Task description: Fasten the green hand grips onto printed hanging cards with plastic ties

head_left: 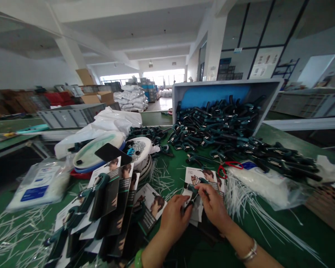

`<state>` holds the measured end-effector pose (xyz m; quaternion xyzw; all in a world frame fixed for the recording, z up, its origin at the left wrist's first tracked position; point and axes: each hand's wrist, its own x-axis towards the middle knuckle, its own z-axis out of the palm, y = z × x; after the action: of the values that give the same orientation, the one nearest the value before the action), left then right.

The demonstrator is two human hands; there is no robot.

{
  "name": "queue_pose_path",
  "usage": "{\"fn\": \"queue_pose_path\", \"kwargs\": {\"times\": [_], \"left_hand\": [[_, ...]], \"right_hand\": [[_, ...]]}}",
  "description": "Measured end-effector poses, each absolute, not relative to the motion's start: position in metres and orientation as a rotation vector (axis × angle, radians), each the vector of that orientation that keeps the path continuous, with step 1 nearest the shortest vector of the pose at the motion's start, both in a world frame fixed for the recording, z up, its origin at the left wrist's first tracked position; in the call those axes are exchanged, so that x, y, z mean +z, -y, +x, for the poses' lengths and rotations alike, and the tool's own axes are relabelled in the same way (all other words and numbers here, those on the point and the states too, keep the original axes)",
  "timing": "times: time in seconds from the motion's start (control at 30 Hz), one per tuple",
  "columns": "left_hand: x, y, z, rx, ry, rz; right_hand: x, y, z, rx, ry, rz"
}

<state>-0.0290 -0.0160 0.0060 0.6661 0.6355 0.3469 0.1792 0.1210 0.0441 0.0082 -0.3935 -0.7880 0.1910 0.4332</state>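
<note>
My left hand (pixel 174 216) and my right hand (pixel 212 203) meet low in the middle of the view, both pinching a small dark teal spring hand grip (pixel 192 195). That grip lies against a printed card (pixel 203 176), and the fingers hide part of it. Carded teal grips (pixel 106 201) lie in an overlapping heap to the left of my hands. Red-handled scissors (pixel 229 167) rest beyond my right hand. Thin white plastic ties (pixel 240 201) spread out close to its right side, running from a clear bag (pixel 265 188).
A tilted grey crate (pixel 226 89) spills a large pile of teal-and-black grips (pixel 217 134) across the green workbench (pixel 175 190). White bags, round plastic lids and a packaged bundle stand at the left. Crates and sacks line the warehouse behind.
</note>
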Motion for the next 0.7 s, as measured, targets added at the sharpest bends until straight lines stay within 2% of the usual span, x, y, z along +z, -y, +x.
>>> {"fn": "queue_pose_path", "kwargs": {"times": [0.1, 0.17, 0.33, 0.43, 0.7], "left_hand": [[-0.001, 0.019, -0.028, 0.947, -1.898, 1.892], [-0.002, 0.019, -0.027, 0.897, -1.968, 1.888], [0.0, 0.018, -0.022, 0.797, -2.042, 1.805], [0.002, 0.018, -0.019, 0.796, -2.067, 1.78], [0.005, 0.005, -0.01, 0.726, -2.089, 1.789]], "right_hand": [[0.014, -0.039, 0.121, 0.741, 2.1, -0.918], [0.014, -0.033, 0.123, 0.724, 2.228, -0.853], [-0.002, -0.016, 0.135, 0.146, 2.522, -0.755], [-0.01, -0.01, 0.138, 0.001, 2.531, -0.745], [-0.008, -0.019, 0.137, 0.3, 2.236, -0.775]]}}
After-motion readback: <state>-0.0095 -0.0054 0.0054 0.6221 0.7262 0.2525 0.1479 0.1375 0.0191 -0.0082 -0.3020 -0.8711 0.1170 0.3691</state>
